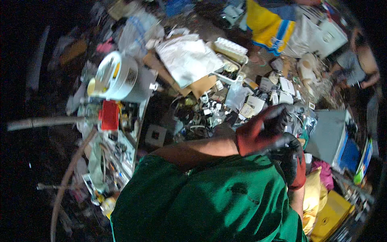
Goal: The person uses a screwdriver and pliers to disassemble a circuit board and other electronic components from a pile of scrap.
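My left forearm reaches across to the right, and my left hand (262, 130) wears a red glove with black fingers. Its fingers are curled and closed. Right beside and below it, my right hand (291, 162), in a matching glove, also has its fingers bent closed. The two hands almost meet, and their dark fingertips hide whatever is between them. Beyond them lies a heap of small electrical parts (212, 108), with white plastic housings (252, 106) and a translucent plastic piece (236, 97) among them.
A white bucket (128, 76) and a red box (109, 115) stand left. White sheets (189, 56) lie beyond the heap, near a white tray (234, 72). A grey metal box (328, 131) and a yellow case (332, 215) are right. Another person (358, 66) is at far right.
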The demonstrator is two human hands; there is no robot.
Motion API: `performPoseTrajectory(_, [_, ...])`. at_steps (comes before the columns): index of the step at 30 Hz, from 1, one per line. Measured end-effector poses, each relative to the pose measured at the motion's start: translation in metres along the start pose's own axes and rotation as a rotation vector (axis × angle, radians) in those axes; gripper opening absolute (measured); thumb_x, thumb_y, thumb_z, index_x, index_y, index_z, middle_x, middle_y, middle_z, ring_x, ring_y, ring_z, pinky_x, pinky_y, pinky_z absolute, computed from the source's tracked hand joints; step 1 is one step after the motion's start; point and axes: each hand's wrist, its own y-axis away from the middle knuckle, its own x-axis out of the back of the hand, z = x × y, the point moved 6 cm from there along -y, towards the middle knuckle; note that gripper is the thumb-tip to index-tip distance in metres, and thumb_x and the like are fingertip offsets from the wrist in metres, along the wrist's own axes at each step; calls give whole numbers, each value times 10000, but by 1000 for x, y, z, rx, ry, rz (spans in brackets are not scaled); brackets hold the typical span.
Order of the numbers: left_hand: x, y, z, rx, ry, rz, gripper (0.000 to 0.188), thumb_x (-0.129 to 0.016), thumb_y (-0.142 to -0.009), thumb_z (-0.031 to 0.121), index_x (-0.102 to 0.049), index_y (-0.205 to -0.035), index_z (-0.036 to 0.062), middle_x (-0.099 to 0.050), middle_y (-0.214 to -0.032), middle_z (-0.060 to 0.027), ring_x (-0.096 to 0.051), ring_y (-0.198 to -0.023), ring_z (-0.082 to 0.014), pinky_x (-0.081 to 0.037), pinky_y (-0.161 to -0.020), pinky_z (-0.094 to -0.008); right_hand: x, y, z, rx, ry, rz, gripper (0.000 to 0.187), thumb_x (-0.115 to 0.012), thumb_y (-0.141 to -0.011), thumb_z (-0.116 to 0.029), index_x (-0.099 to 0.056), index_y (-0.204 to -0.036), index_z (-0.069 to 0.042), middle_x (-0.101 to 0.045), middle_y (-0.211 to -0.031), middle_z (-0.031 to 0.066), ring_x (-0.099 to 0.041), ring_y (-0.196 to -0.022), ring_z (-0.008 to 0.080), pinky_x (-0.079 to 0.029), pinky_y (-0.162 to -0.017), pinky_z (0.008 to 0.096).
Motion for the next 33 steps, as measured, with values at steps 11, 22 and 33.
performPoseTrajectory(11, [185, 259, -80, 554, -984, 686, 674, -689, -825, 376, -425, -1326, 10, -578, -1226, -229, -563, -1135, -353, -432, -987, -401, 122, -13, 200, -350, -15, 148, 348, -568, -957, -217, -540, -1271, -70, -630, -1152, 88, -648, -857, 218, -543, -751, 358])
performPoseTrajectory(22, [65, 650, -192, 950, -530, 1188, 463, -684, -872, 316, -533, -1233, 69, -613, -1242, -117, -574, -1112, -222, -450, -961, -374, 135, 62, 294, -355, 140, -188, 315, -552, -950, -126, -568, -1255, -46, -662, -1095, 80, -639, -940, 218, -522, -850, 330])
performPoseTrajectory(33, [32, 787, -306, 600, -69, 1337, 344, -635, -867, 353, -641, -1086, 88, -670, -1019, -99, -617, -892, -235, -499, -822, -369, 172, 99, 346, -208, 845, -365, 345, -597, -943, -225, -584, -1235, -43, -636, -1177, 84, -586, -1050, 199, -460, -916, 326])
